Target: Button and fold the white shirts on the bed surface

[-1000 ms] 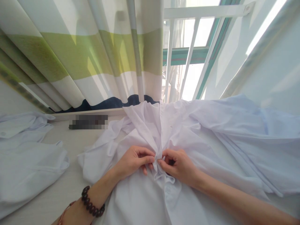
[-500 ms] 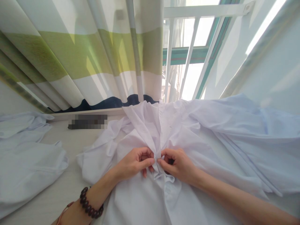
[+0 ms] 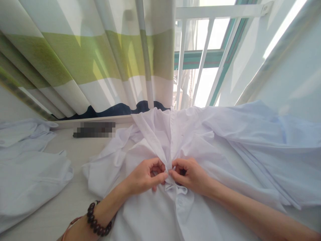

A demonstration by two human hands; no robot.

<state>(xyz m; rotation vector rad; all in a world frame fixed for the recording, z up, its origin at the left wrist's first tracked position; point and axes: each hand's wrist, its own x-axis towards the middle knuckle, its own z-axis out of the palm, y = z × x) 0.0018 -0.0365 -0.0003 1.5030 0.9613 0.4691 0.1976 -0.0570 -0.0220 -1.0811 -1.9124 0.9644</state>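
Observation:
A white shirt [image 3: 200, 140] lies spread and rumpled on the pale table [image 3: 65, 207] in front of me. My left hand [image 3: 145, 177] pinches the shirt's front edge between thumb and forefinger. My right hand [image 3: 190, 175] pinches the facing edge, and the fingertips of the two hands nearly touch at the middle of the shirt. Both hands are closed on the cloth. A small button shows on the placket just below them. A dark bead bracelet [image 3: 99, 224] circles my left wrist.
A second white garment [image 3: 27, 174] lies crumpled at the table's left end. Behind the table hang striped green, yellow and white curtains [image 3: 95, 60], with a barred window [image 3: 200, 57] to the right. A blurred dark object [image 3: 94, 130] rests by the sill.
Both hands have stayed at the same spot on the placket with only small finger shifts; my left forearm and bracelet have moved slightly to the right.

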